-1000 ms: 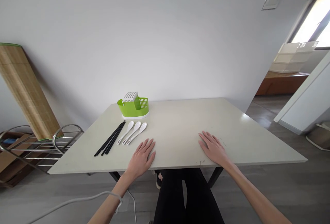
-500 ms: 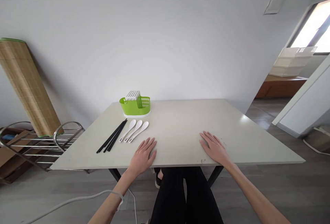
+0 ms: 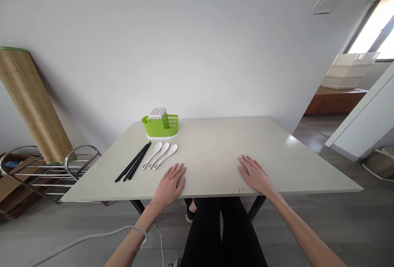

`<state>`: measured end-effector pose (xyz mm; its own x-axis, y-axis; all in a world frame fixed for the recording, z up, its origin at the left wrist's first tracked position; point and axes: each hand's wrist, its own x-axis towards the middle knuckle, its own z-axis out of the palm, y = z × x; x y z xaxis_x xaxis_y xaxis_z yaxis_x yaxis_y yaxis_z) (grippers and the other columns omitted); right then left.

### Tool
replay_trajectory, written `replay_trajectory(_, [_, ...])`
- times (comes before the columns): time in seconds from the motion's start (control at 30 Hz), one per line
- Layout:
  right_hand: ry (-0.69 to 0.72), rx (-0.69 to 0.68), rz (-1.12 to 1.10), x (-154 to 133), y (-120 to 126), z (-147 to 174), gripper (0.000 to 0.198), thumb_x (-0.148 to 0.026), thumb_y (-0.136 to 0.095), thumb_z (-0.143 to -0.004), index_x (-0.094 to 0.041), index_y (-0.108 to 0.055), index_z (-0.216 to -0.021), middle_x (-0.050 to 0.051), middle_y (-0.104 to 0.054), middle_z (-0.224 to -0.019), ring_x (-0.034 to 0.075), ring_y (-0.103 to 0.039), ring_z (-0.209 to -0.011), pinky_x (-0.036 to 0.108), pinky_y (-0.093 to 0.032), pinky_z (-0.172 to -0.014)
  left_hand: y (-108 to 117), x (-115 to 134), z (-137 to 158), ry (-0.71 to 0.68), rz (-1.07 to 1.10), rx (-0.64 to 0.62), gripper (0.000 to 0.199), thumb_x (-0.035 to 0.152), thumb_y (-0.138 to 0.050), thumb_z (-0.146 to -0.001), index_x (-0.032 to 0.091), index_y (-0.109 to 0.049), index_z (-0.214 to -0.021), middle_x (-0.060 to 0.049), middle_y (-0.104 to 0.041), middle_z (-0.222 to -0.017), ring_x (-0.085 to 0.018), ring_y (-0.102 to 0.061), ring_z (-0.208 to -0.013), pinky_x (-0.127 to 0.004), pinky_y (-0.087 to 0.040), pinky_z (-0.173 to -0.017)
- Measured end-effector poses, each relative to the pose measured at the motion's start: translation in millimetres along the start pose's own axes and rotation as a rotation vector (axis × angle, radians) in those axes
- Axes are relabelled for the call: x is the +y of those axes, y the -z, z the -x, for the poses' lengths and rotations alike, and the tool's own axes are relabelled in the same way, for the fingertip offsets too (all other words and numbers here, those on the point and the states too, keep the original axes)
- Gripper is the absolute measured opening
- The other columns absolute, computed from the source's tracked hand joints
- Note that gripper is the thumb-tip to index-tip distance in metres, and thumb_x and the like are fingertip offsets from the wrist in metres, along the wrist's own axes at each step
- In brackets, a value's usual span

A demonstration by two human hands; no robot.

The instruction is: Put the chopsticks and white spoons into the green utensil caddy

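Observation:
My left hand (image 3: 170, 185) lies flat and open on the pale table (image 3: 212, 135) near its front edge, holding nothing. Flat on the tabletop further right is my right hand (image 3: 255, 174), also open, with nothing under its fingers that I can see. Just beyond my left hand, three white spoons (image 3: 165, 157) lie side by side, bowls pointing away from me. Several black chopsticks (image 3: 135, 162) rest in a loose bundle to the left of the spoons. Behind them stands a green utensil basket (image 3: 158, 128) with a white base and a slotted white top.
A metal rack (image 3: 55, 176) with cardboard stands left of the table, a rolled bamboo mat (image 3: 33, 103) leaning above it. A white cable (image 3: 92, 237) crosses by my left forearm. The wall (image 3: 209, 45) rises behind the table. Pale stacked boxes (image 3: 346, 70) sit at far right.
The view has shifted very slightly. Both hands, the spoons, the chopsticks and the basket keep their places on the table.

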<state>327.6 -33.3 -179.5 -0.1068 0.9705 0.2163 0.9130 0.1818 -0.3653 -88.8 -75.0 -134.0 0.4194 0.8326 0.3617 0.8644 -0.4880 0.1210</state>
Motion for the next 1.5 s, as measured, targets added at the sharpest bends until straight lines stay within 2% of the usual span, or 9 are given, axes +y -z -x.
replay_trajectory(0.2, [0.006, -0.009, -0.013, 0.5, 0.1, 0.7, 0.07, -0.064, -0.023, -0.108, -0.028, -0.046, -0.163, 0.001, -0.036, -0.173, 0.025, -0.029, -0.161, 0.047, -0.026, -0.132, 2.4, 2.6, -0.4, -0.007, 0.002, -0.006, 0.048, 0.038, -0.043, -0.11, 0.024, -0.054, -0.155, -0.005, -0.052, -0.163, -0.027, -0.042, -0.155, -0.051, -0.037, -0.128])
replay_trajectory(0.3, [0.003, -0.012, -0.014, 1.1, -0.3, 0.5, 0.071, -0.064, -0.022, -0.108, -0.026, -0.046, -0.163, 0.001, -0.035, -0.173, 0.024, -0.028, -0.161, 0.047, -0.025, -0.133, 2.7, 5.8, 0.1, -0.011, 0.01, 0.046, 0.044, 0.035, -0.046, -0.108, 0.023, -0.058, -0.15, -0.008, -0.055, -0.16, -0.029, -0.047, -0.151, -0.052, -0.042, -0.124])
replay_trajectory(0.5, [-0.01, -0.01, -0.013, 0.3, 0.5, -0.2, 0.071, -0.064, -0.024, -0.107, -0.025, -0.048, -0.162, 0.001, -0.038, -0.172, 0.023, -0.029, -0.161, 0.047, -0.024, -0.133, 24.4, 11.3, -17.8, 0.13, 0.085, 0.419, 0.026, 0.028, -0.05, -0.105, 0.024, -0.066, -0.125, -0.013, -0.066, -0.129, -0.028, -0.064, -0.122, -0.049, -0.051, -0.107])
replay_trajectory(0.6, [-0.012, -0.01, -0.022, -0.6, 2.9, 0.4, 0.07, -0.064, -0.025, -0.107, -0.025, -0.049, -0.161, 0.001, -0.038, -0.172, 0.023, -0.03, -0.161, 0.046, -0.024, -0.133, 50.8, 4.9, -40.9, 0.229, 0.117, 0.563, 0.021, 0.032, -0.052, -0.103, 0.023, -0.065, -0.118, -0.013, -0.063, -0.119, -0.03, -0.061, -0.12, -0.049, -0.05, -0.105])
replay_trajectory(0.67, [-0.012, -0.008, -0.033, -0.9, 4.3, 0.8, 0.07, -0.064, -0.025, -0.107, -0.026, -0.048, -0.161, 0.001, -0.037, -0.172, 0.024, -0.029, -0.161, 0.048, -0.024, -0.133, 69.1, -5.4, -58.5, 0.28, 0.093, 0.597, 0.024, 0.035, -0.053, -0.102, 0.022, -0.062, -0.12, -0.014, -0.061, -0.122, -0.032, -0.058, -0.124, -0.05, -0.047, -0.109])
replay_trajectory(0.83, [0.009, 0.006, -0.041, 0.1, 3.9, 1.7, 0.069, -0.064, -0.026, -0.108, -0.025, -0.049, -0.16, 0.002, -0.037, -0.172, 0.025, -0.03, -0.161, 0.049, -0.026, -0.133, 97.2, -55.3, -99.0, 0.415, 0.016, 0.525, 0.045, 0.038, -0.053, -0.097, 0.015, -0.052, -0.136, -0.021, -0.054, -0.14, -0.038, -0.047, -0.137, -0.057, -0.04, -0.116])
replay_trajectory(1.1, [0.017, 0.039, -0.052, -2.1, 3.9, 5.6, 0.066, -0.064, -0.028, -0.108, -0.03, -0.05, -0.16, -0.001, -0.038, -0.171, 0.027, -0.032, -0.16, 0.05, -0.029, -0.132, 99.5, -144.4, -129.7, 0.584, -0.148, 0.317, 0.081, 0.036, -0.054, -0.086, 0.004, -0.033, -0.158, -0.027, -0.042, -0.16, -0.045, -0.031, -0.153, -0.063, -0.031, -0.123])
replay_trajectory(1.3, [0.004, 0.041, -0.06, -5.2, 6.7, 7.4, 0.064, -0.063, -0.029, -0.109, -0.031, -0.048, -0.161, -0.002, -0.036, -0.172, 0.028, -0.031, -0.16, 0.051, -0.03, -0.132, 94.0, -174.5, -141.7, 0.544, -0.214, 0.176, 0.089, 0.036, -0.053, -0.085, 0.005, -0.026, -0.165, -0.023, -0.024, -0.174, -0.047, -0.016, -0.16, -0.067, -0.025, -0.126])
replay_trajectory(1.5, [0.003, 0.054, -0.066, -6.3, 5.7, 8.6, 0.062, -0.06, -0.031, -0.109, -0.033, -0.046, -0.163, -0.002, -0.036, -0.172, 0.03, -0.032, -0.16, 0.055, -0.032, -0.131, 91.9, -191.6, -158.7, 0.493, -0.269, 0.086, 0.084, 0.035, -0.053, -0.085, 0.012, -0.034, -0.164, -0.017, -0.027, -0.175, -0.047, -0.018, -0.16, -0.069, -0.028, -0.124])
